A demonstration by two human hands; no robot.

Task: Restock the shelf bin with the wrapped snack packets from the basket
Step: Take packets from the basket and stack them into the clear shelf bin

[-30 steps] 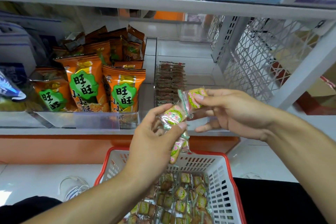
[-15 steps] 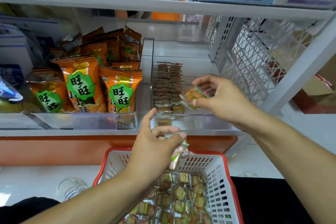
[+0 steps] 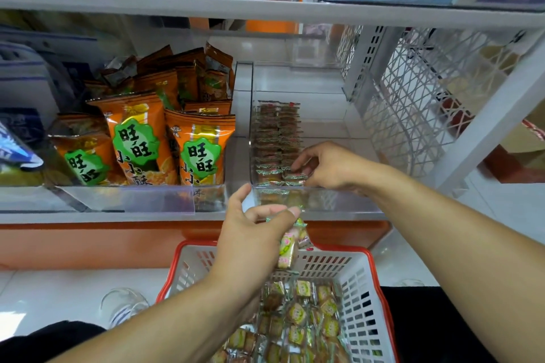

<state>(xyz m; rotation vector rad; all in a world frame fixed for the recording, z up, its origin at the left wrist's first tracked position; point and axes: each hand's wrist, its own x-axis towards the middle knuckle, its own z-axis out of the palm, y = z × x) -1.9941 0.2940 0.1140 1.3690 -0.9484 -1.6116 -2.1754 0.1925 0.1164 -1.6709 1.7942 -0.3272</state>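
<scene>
The wrapped snack packets sit in 3 places. A string of them [image 3: 290,244], pink and green wrappers joined end to end, dangles from the left hand [image 3: 250,240] above the far rim of the basket; the hand's fingertips are curled in and pinch the top of the string, with the thumb lifted away toward the shelf. More loose packets [image 3: 298,321] lie heaped in the bottom of the white basket with a red rim [image 3: 365,283], which stands below the shelf edge. The rest are packed in 2 tidy rows [image 3: 277,138] on edge inside the clear shelf bin [image 3: 324,203], filling its left side from the back to the front wall. The right hand [image 3: 330,166] reaches into the bin from the right, palm down, fingers bent, their tips on the front packet of the right-hand row [image 3: 296,176]; whether they actually pinch that packet or only press on it cannot be told. Left of the bin, behind a clear front panel, stand orange snack bags [image 3: 138,141] with green labels. A white wire mesh panel [image 3: 413,97] closes the right end of the shelf, and a white shelf board [image 3: 265,9] runs across above.
</scene>
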